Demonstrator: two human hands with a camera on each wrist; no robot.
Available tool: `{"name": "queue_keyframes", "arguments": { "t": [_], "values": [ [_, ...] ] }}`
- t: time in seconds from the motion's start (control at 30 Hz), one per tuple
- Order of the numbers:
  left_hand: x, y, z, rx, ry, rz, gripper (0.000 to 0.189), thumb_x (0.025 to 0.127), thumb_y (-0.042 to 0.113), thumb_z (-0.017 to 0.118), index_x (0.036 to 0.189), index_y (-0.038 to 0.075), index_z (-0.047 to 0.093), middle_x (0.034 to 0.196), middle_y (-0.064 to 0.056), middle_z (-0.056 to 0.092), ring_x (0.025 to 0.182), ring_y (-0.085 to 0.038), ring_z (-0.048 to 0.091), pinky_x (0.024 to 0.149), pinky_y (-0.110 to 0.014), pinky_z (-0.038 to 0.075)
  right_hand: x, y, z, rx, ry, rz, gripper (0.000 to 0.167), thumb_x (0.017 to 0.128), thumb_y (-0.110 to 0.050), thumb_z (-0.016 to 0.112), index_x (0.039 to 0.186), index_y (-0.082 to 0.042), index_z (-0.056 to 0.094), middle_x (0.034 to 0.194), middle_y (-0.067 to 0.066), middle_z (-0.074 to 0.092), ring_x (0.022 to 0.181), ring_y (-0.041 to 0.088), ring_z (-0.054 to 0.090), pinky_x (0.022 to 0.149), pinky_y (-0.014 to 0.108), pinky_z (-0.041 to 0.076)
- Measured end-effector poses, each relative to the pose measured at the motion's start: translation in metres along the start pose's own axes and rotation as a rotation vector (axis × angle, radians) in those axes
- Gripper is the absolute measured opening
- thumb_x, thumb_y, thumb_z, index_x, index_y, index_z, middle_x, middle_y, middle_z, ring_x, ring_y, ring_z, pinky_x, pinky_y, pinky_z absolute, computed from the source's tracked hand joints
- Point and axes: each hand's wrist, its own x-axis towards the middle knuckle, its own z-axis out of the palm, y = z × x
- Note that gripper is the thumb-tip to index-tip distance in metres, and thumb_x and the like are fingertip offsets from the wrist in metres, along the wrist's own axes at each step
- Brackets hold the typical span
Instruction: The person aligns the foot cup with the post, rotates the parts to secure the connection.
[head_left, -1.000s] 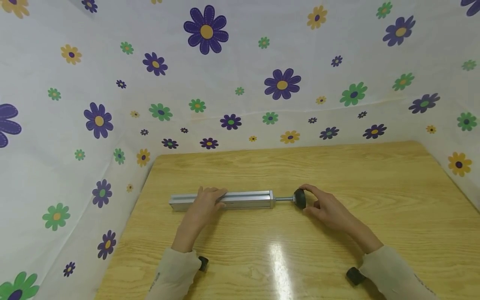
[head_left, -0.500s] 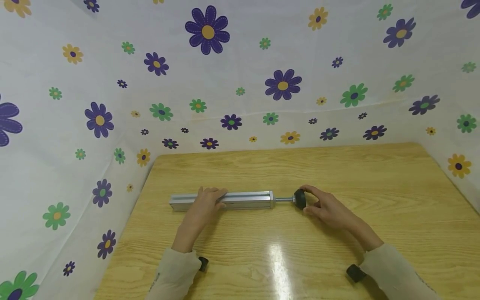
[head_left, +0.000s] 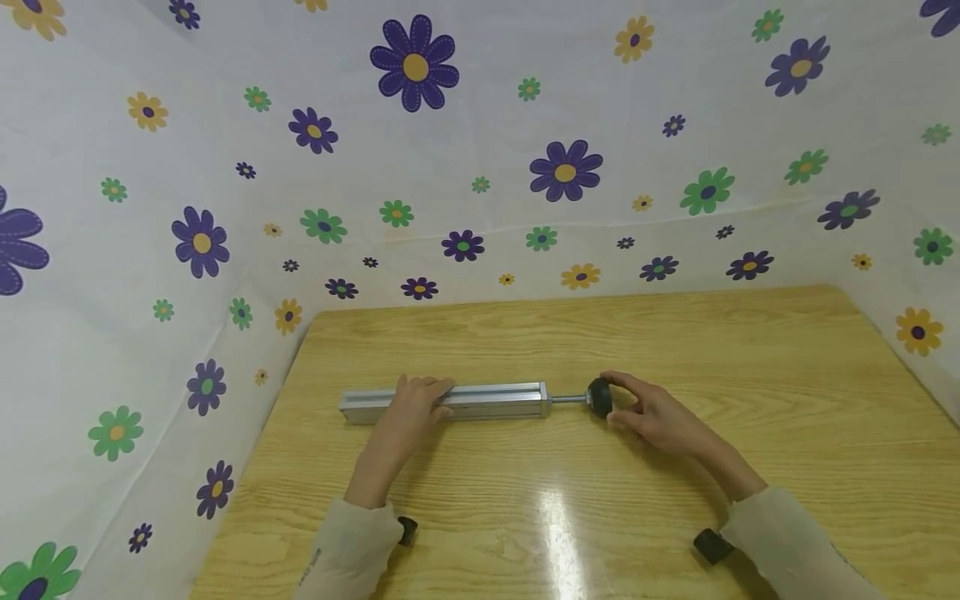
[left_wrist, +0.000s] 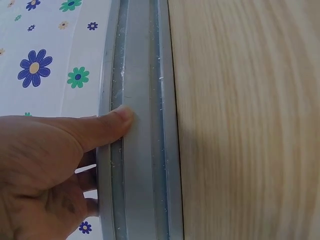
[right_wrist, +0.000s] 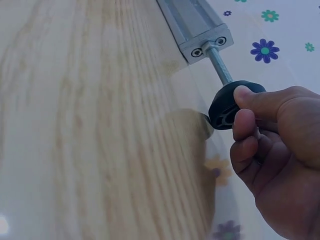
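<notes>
A silver aluminium profile [head_left: 498, 400] lies lengthwise across the wooden table. From its right end, a threaded rod [head_left: 567, 399] sticks out and carries a round black levelling foot [head_left: 599, 398]. My left hand [head_left: 405, 415] grips the profile left of its middle; in the left wrist view the thumb presses on the grooved face [left_wrist: 137, 65], the other fingers partly hidden behind. With thumb and fingers, my right hand [head_left: 660, 418] pinches the rim of the levelling foot. The right wrist view shows a nut on the rod against the end plate [right_wrist: 207, 46], which has two screws.
The wooden table [head_left: 675, 342] reaches beyond the profile on all sides. White cloth [head_left: 480, 125] printed with flowers stands behind the table and at both sides. A dark strap piece [head_left: 712, 546] shows at the right sleeve, another [head_left: 407, 530] at the left.
</notes>
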Motion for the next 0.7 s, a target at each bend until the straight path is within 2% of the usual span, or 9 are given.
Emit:
{"name": "queue_keyframes", "arguments": {
  "t": [0.2,0.33,0.43,0.5,0.6,0.7],
  "values": [
    [-0.003,-0.002,0.000,0.006,0.026,0.007,0.045,0.091,0.009,0.077,0.133,-0.001,0.066,0.124,-0.023,0.069,0.120,-0.042,0.063,0.115,-0.074,0.026,0.001,-0.003,0.003,0.021,0.059,0.016,0.063,0.101,-0.009,0.067,0.156,0.002,0.037,0.056,-0.003,0.048,0.046,0.008,0.043,0.043,0.022,0.036],
    [-0.007,-0.003,0.002,0.010,0.033,0.020,0.050,0.090,0.012,0.080,0.136,0.000,0.064,0.127,-0.022,0.068,0.123,-0.041,0.061,0.117,-0.073,0.023,0.000,-0.006,0.004,0.015,0.119,0.029,0.059,0.103,-0.012,0.065,0.155,-0.001,0.040,0.065,0.004,0.059,0.055,0.013,0.052,0.048,0.023,0.040],
    [-0.011,-0.004,0.003,0.011,0.049,0.025,0.055,0.092,0.019,0.080,0.140,0.001,0.060,0.136,-0.022,0.063,0.133,-0.042,0.053,0.119,-0.072,0.018,-0.004,-0.008,0.001,-0.066,0.200,0.002,0.053,0.105,-0.015,0.064,0.152,0.000,0.045,0.095,0.015,0.070,0.075,0.020,0.065,0.060,0.025,0.051],
    [-0.015,-0.005,0.002,0.012,0.074,0.015,0.059,0.095,0.023,0.077,0.145,0.001,0.056,0.144,-0.022,0.057,0.141,-0.043,0.045,0.120,-0.072,0.015,-0.008,-0.009,-0.002,-0.147,0.267,-0.029,0.050,0.106,-0.016,0.063,0.150,0.001,0.047,0.117,0.021,0.068,0.092,0.027,0.068,0.071,0.032,0.057],
    [-0.019,-0.006,-0.004,0.005,0.115,-0.001,0.063,0.100,0.028,0.071,0.152,0.001,0.048,0.153,-0.024,0.047,0.149,-0.046,0.031,0.121,-0.071,0.012,-0.015,-0.010,-0.010,-0.258,0.344,-0.068,0.051,0.107,-0.018,0.060,0.152,0.002,0.045,0.143,0.026,0.055,0.110,0.039,0.064,0.083,0.049,0.059],
    [-0.026,-0.006,-0.014,0.022,0.132,-0.018,0.068,0.103,0.032,0.065,0.158,0.002,0.039,0.162,-0.024,0.035,0.153,-0.047,0.021,0.122,-0.070,0.010,-0.024,-0.011,-0.020,-0.331,0.367,-0.097,0.058,0.107,-0.020,0.060,0.156,0.003,0.038,0.156,0.029,0.040,0.130,0.051,0.049,0.097,0.069,0.048]
  ]
}}
